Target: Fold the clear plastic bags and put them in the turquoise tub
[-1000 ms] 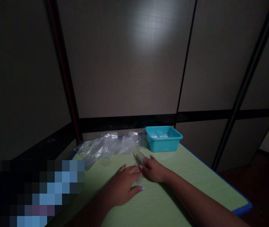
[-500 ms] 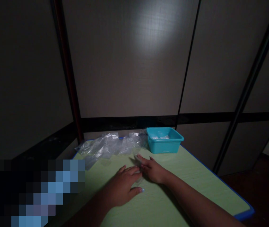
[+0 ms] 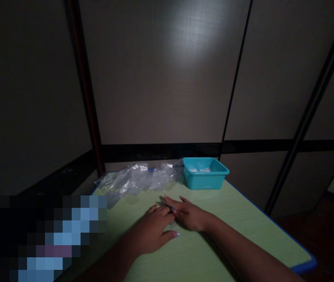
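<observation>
My left hand point(image 3: 153, 231) lies flat on the light green table point(image 3: 228, 243), palm down, with its thumb spread to the right. Under and beside its fingertips, a bit of a small clear plastic bag point(image 3: 172, 223) shows, mostly covered by both hands. From the right, my right hand point(image 3: 191, 215) meets the left fingers. It pinches a folded-over part of the plastic between thumb and fingers. How far the bag reaches under the hands is hidden.
Several crumpled clear plastic bags point(image 3: 140, 180) are spread along the table's back left. A turquoise plastic basket point(image 3: 204, 182) with some clear plastic inside stands at the back right. Dark wardrobe panels point(image 3: 161, 86) rise behind the table. A pixelated patch covers the lower left.
My right hand has shifted slightly left, bringing the pinched plastic over towards the left fingers. My left hand has stayed almost still.
</observation>
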`<state>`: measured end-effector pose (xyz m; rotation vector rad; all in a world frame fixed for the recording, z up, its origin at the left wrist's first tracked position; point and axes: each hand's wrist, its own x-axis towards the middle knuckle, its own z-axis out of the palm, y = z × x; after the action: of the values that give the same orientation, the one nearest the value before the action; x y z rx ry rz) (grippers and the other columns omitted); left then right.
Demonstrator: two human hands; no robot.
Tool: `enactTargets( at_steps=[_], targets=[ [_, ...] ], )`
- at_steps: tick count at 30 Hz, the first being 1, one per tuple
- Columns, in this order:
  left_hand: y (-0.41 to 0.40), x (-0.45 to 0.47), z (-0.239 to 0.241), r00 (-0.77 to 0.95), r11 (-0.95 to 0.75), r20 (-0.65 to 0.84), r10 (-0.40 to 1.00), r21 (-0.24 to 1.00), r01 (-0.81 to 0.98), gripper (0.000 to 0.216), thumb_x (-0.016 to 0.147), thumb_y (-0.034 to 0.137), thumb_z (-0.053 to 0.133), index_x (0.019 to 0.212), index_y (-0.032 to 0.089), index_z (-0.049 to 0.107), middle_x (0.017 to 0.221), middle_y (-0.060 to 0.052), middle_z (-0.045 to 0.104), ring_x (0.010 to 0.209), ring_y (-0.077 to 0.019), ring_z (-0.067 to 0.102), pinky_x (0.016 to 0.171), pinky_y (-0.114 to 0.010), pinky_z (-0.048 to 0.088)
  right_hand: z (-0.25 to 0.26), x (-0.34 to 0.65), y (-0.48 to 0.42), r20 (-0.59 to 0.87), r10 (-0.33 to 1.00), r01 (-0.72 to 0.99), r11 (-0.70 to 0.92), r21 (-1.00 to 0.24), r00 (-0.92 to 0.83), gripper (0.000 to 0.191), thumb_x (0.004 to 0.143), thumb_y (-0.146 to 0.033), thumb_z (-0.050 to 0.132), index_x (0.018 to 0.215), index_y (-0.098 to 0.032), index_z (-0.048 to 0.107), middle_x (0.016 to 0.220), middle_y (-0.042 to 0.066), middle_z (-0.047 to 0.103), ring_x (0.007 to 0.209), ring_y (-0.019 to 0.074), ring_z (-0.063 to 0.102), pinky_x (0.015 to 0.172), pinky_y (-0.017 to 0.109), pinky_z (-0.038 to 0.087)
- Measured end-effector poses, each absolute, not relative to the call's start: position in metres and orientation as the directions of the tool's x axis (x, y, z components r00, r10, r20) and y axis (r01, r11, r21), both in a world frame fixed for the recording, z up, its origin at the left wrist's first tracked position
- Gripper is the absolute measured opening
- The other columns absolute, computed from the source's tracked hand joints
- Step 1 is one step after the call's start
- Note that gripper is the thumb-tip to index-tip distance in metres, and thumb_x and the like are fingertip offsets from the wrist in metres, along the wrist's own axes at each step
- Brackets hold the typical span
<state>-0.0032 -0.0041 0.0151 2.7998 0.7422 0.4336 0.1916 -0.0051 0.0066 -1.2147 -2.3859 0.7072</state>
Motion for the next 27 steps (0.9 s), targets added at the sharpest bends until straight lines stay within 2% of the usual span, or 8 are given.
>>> enactTargets(
  at_steps=[4, 8, 11, 14, 18, 23, 27],
  targets=[
    [-0.006, -0.003, 0.019, 0.827, -0.858, 0.257, 0.499, 0.278, 0.432, 0.039, 0.079, 0.038, 0.051, 0.117, 0.027, 0.047, 0.119, -0.004, 0.049, 0.112, -0.0235, 0.04, 0.098, -0.04, 0.027, 0.008, 0.192, -0.005, 0.083, 0.821, 0.642, 0.501, -0.58, -0.565, 0.05, 0.089, -0.034, 0.028, 0.137, -0.03, 0.011, 0.142, 0.002, 0.019, 0.13, 0.0193, 0.016, 0.103, 0.051, 0.002],
    [-0.004, -0.002, 0.026, 0.785, -0.858, 0.357, 0.507, 0.296, 0.419, 0.024, 0.082, 0.028, 0.046, 0.104, 0.025, 0.056, 0.103, -0.003, 0.058, 0.099, -0.0202, 0.048, 0.091, -0.033, 0.033, 0.01, 0.192, -0.005, 0.069, 0.834, 0.66, 0.481, -0.577, -0.548, 0.051, 0.089, -0.032, 0.026, 0.137, -0.029, 0.009, 0.143, 0.002, 0.015, 0.13, 0.0188, 0.013, 0.103, 0.049, 0.004],
    [0.002, -0.004, 0.028, 0.662, -0.801, 0.451, 0.599, 0.344, 0.49, 0.022, 0.085, 0.024, 0.038, 0.084, 0.022, 0.06, 0.086, -0.003, 0.061, 0.084, -0.0169, 0.053, 0.077, -0.027, 0.038, 0.011, 0.191, -0.006, 0.058, 0.834, 0.687, 0.489, -0.538, -0.549, 0.051, 0.089, -0.03, 0.026, 0.137, -0.03, 0.009, 0.144, 0.001, 0.012, 0.131, 0.0175, 0.011, 0.103, 0.047, 0.004],
    [0.01, -0.007, 0.024, 0.471, -0.67, 0.482, 0.739, 0.447, 0.593, 0.024, 0.086, 0.027, 0.035, 0.07, 0.02, 0.052, 0.068, 0.0, 0.057, 0.065, -0.0137, 0.053, 0.059, -0.023, 0.036, 0.013, 0.19, -0.007, 0.034, 0.827, 0.717, 0.507, -0.48, -0.562, 0.056, 0.085, -0.024, 0.03, 0.136, -0.032, 0.009, 0.144, 0.001, 0.008, 0.131, 0.0168, 0.008, 0.103, 0.047, 0.005],
    [0.017, -0.009, 0.018, 0.362, -0.577, 0.454, 0.814, 0.567, 0.587, 0.017, 0.086, 0.028, 0.036, 0.076, 0.021, 0.047, 0.062, 0.004, 0.053, 0.058, -0.0114, 0.052, 0.052, -0.02, 0.031, 0.015, 0.187, -0.009, 0.007, 0.826, 0.751, 0.517, -0.411, -0.564, 0.065, 0.079, -0.019, 0.036, 0.136, -0.034, 0.009, 0.144, 0.0, 0.005, 0.131, 0.0174, 0.006, 0.103, 0.047, 0.003],
    [0.02, -0.007, 0.01, 0.379, -0.55, 0.401, 0.834, 0.553, 0.625, 0.006, 0.081, 0.023, 0.043, 0.082, 0.021, 0.049, 0.06, 0.005, 0.05, 0.057, -0.0112, 0.05, 0.052, -0.019, 0.03, 0.015, 0.185, -0.01, -0.012, 0.836, 0.776, 0.504, -0.38, -0.549, 0.067, 0.076, -0.026, 0.044, 0.136, -0.033, 0.014, 0.144, 0.002, 0.003, 0.131, 0.0202, 0.005, 0.102, 0.049, 0.001],
    [0.024, -0.005, 0.001, 0.407, -0.543, 0.36, 0.839, 0.565, 0.621, 0.007, 0.079, 0.022, 0.045, 0.084, 0.021, 0.05, 0.061, 0.005, 0.049, 0.057, -0.0109, 0.049, 0.051, -0.019, 0.03, 0.014, 0.184, -0.01, -0.005, 0.837, 0.779, 0.508, -0.368, -0.548, 0.066, 0.076, -0.032, 0.047, 0.135, -0.034, 0.017, 0.144, 0.003, 0.003, 0.131, 0.0219, 0.005, 0.102, 0.049, 0.001]
  ],
)
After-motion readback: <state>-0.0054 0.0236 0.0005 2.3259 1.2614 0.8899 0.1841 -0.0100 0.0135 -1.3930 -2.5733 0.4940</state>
